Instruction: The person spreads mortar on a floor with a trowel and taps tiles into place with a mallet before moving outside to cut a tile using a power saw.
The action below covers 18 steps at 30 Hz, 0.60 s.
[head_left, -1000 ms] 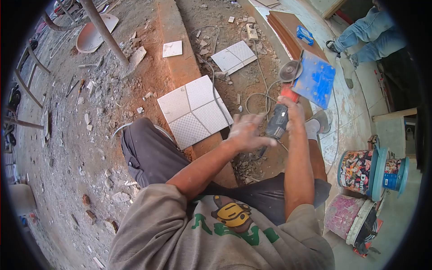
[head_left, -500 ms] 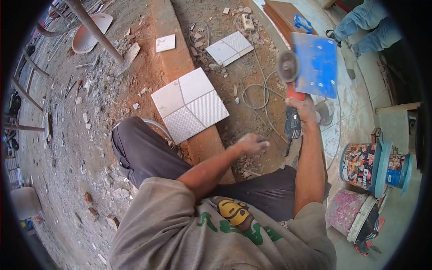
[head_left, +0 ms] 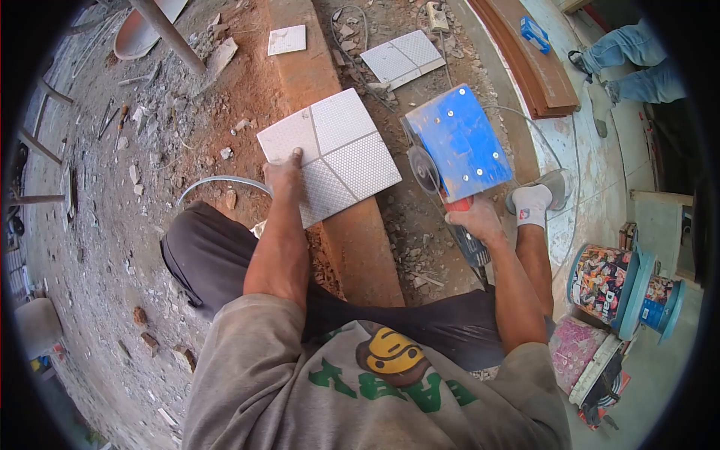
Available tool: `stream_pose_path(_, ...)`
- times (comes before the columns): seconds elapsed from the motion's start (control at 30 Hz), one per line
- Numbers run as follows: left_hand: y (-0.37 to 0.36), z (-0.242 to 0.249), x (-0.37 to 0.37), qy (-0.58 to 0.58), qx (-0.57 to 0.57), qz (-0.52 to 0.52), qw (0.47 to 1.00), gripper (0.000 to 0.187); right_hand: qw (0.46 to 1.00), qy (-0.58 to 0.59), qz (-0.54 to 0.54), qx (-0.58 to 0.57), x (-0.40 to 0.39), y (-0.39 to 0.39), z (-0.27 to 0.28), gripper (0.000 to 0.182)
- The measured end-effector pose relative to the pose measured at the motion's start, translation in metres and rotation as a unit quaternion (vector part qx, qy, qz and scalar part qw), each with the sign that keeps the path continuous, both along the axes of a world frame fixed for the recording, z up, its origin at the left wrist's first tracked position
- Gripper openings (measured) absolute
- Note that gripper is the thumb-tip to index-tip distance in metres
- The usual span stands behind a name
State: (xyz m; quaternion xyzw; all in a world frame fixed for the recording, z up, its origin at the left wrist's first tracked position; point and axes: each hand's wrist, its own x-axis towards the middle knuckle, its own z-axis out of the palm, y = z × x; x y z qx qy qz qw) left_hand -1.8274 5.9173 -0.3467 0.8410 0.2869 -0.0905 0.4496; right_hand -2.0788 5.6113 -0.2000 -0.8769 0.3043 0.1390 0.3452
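Note:
My left hand grips the left edge of a large patterned tile, thumb on top, fingers hidden beneath. The tile lies over an orange-brown ledge. In my right hand is an angle grinder with a red and black body, fingers wrapped round it. Its round disc and the flat blue plate fixed to it are just right of the tile. A cut piece of tile and a small white tile piece lie farther off.
Brown boards with a blue box are at the upper right, near another person's legs. Buckets stand at the right. Cables run over the dirt. Rubble and metal poles are at the left.
My left hand has moved left from the middle onto the large tile and taken hold of it. My right hand has brought the grinder down and left, closer to the tile.

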Motion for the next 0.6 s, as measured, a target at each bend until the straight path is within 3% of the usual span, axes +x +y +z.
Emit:
stream_pose_path(0.03, 0.003, -0.006, -0.001, 0.000, -0.054, -0.039, 0.998, 0.085, 1.000, -0.012, 0.009, -0.022, -0.002, 0.003, -0.001, 0.064)
stream_pose_path(0.07, 0.001, 0.007, 0.002, 0.026, -0.021, -0.041, 0.999, 0.073, 0.999, 0.020, -0.001, -0.036, -0.001, 0.011, 0.007, 0.061)
stream_pose_path(0.2, 0.012, -0.004, 0.024, 0.067, -0.080, -0.074, 0.992, 0.073, 0.999, 0.045, 0.004, 0.003, -0.005, 0.021, 0.002, 0.057)
stream_pose_path(0.3, 0.012, 0.000, 0.031, 0.098, -0.129, -0.093, 0.982, 0.072, 0.999, -0.017, -0.046, 0.000, -0.009, 0.033, -0.005, 0.053)
stream_pose_path(0.37, 0.014, -0.003, 0.030, 0.078, -0.054, -0.124, 0.988, 0.074, 0.997, -0.057, -0.051, 0.015, -0.012, 0.035, -0.010, 0.051)
stream_pose_path(0.43, 0.011, -0.011, 0.024, 0.037, -0.051, -0.105, 0.993, 0.075, 0.997, -0.052, -0.046, 0.036, -0.018, 0.034, -0.024, 0.051)
stream_pose_path(0.5, 0.006, 0.011, 0.020, 0.037, 0.044, -0.127, 0.990, 0.076, 0.995, -0.082, -0.056, -0.002, -0.025, 0.035, -0.039, 0.052)
stream_pose_path(0.6, 0.007, 0.011, 0.022, 0.043, 0.065, -0.155, 0.985, 0.078, 0.999, -0.040, -0.036, 0.000, -0.027, 0.041, -0.034, 0.052)
